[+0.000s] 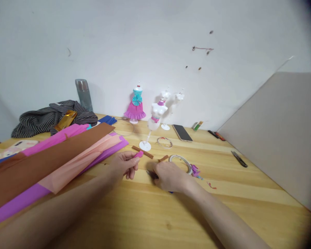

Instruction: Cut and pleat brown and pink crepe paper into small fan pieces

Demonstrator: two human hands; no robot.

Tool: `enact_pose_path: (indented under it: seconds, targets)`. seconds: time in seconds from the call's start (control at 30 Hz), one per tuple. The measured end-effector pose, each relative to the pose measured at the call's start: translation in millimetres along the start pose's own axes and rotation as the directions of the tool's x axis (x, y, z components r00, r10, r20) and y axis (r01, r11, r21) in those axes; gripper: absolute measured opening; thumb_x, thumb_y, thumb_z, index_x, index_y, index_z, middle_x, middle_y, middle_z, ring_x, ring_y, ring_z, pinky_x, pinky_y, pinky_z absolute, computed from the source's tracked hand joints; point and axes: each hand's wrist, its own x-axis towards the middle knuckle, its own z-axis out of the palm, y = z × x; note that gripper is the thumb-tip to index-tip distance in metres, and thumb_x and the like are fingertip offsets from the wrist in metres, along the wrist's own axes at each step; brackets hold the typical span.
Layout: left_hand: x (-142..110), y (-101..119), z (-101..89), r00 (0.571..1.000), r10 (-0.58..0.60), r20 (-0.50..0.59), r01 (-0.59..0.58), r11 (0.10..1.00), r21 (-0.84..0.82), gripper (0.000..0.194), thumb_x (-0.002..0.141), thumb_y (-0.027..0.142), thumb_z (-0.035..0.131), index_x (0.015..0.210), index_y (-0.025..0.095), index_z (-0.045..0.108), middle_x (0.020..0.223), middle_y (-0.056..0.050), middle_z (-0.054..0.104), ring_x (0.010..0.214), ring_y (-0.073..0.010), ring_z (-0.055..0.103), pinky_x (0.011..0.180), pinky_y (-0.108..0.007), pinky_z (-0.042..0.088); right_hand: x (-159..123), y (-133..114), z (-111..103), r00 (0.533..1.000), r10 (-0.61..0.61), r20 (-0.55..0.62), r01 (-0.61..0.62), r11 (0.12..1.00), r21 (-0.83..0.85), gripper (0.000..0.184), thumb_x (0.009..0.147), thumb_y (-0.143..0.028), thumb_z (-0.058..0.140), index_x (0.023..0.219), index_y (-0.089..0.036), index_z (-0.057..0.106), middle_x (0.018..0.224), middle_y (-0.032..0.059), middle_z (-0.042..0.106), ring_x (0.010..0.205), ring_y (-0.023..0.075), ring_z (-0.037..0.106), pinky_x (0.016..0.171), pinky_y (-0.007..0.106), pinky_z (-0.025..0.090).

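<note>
My left hand [124,165] is closed, pinching a small pink paper piece [139,154] between thumb and fingertips. To its right, my right hand [169,175] is curled low over the table around a dark, pointed tool that looks like scissors [152,174]. Motion blurs those fingertips, and most of the tool is hidden under the hand. A brown paper strip [143,152] lies just beyond my left hand. Behind it stands a white mini dress form [158,111] with a purple neck band and a pink and teal waist band.
Stacked crepe paper [52,152] covers the left side. A dressed mini form [135,103] stands by the wall, near a phone [181,132]. A tape roll [180,157] with purple scraps [195,170] lies right of my hand. A dark cutter [239,159] lies far right; a flask [84,95] stands back left.
</note>
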Motion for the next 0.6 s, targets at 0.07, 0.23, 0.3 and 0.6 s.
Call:
enact_pose_path:
  seconds: [0.07, 0.23, 0.3, 0.6]
  targets:
    - [-2, 1, 0.8, 1.000, -0.014, -0.001, 0.014, 0.999, 0.035, 0.041, 0.068, 0.052, 0.068, 0.061, 0.015, 0.054, 0.046, 0.005, 0.052, 0.032, -0.0049, 0.045, 0.031, -0.016, 0.025, 5, 0, 7, 0.997, 0.002, -0.083, 0.003, 0.998, 0.059, 0.018, 0.073, -0.015, 0.048, 0.085, -0.017, 0.061, 0.077, 0.0092, 0.068, 0.065, 0.0206, 0.061, 0.052, 0.027, 0.027]
    - [-1, -1, -1.8, 0.998, -0.034, -0.051, 0.040, 0.993, 0.115, 0.038, 0.069, 0.052, 0.067, 0.074, 0.015, 0.061, 0.036, 0.005, 0.049, 0.031, -0.0053, 0.040, 0.033, -0.016, 0.024, 24, 2, 20, 0.950, 0.141, -0.280, -0.030, 0.930, 0.366, 0.017, 0.082, -0.016, 0.039, 0.087, -0.018, 0.055, 0.074, 0.0046, 0.062, 0.062, 0.0166, 0.054, 0.056, 0.026, 0.030]
    - [2, -4, -4.6, 0.997, -0.024, -0.078, 0.035, 0.989, 0.141, 0.038, 0.071, 0.052, 0.066, 0.081, 0.016, 0.064, 0.035, 0.005, 0.049, 0.030, -0.0051, 0.039, 0.033, -0.016, 0.024, 27, 1, 20, 0.898, 0.186, -0.398, 0.040, 0.867, 0.496, 0.016, 0.084, -0.016, 0.035, 0.085, -0.019, 0.051, 0.072, 0.0023, 0.059, 0.063, 0.0157, 0.052, 0.058, 0.026, 0.032]
    - [3, 5, -2.8, 0.999, 0.015, -0.029, -0.017, 0.998, -0.060, 0.037, 0.065, 0.047, 0.073, 0.078, 0.013, 0.064, 0.064, 0.000, 0.064, 0.037, -0.0033, 0.047, 0.036, -0.017, 0.031, 19, -6, 15, 0.750, 0.223, -0.623, 0.295, 0.730, 0.616, 0.015, 0.089, -0.021, 0.035, 0.078, -0.021, 0.045, 0.065, -0.0020, 0.052, 0.059, 0.0137, 0.048, 0.060, 0.026, 0.036]
